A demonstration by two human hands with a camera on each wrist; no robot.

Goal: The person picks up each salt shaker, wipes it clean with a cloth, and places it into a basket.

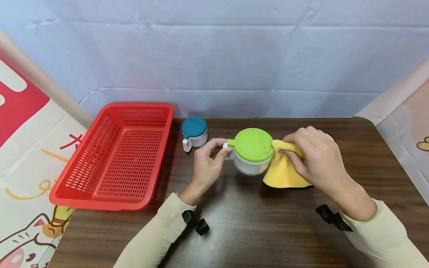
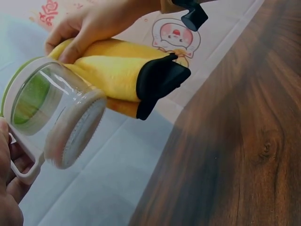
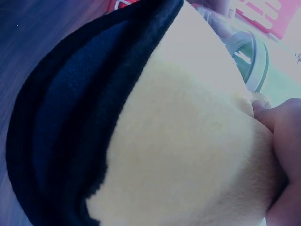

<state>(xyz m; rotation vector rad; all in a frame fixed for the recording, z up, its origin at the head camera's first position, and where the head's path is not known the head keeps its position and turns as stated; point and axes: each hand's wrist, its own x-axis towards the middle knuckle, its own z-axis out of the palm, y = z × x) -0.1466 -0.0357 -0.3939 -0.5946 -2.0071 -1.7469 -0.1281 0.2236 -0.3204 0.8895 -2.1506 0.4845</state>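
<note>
A clear jar (image 2: 70,113) with a bright green lid (image 1: 253,145) and a white handle is held up over the table. My left hand (image 1: 209,160) grips it by the handle (image 2: 28,167), thumb on top. On the jar's other side, my right hand (image 1: 316,160) pinches a yellow cloth (image 1: 285,169) with a dark edge and underside. The cloth touches the lid's right rim and hangs down along the jar's side. In the right wrist view the cloth (image 3: 178,141) covers most of the picture and hides much of the jar.
To the left stands a red perforated plastic basket (image 1: 151,186). Between it and the left hand sits a smaller jar with a blue lid (image 1: 194,126) and white handle, near the table's back edge. Underneath is a dark wooden table (image 1: 254,227), with a pale cloth backdrop (image 1: 214,59) behind.
</note>
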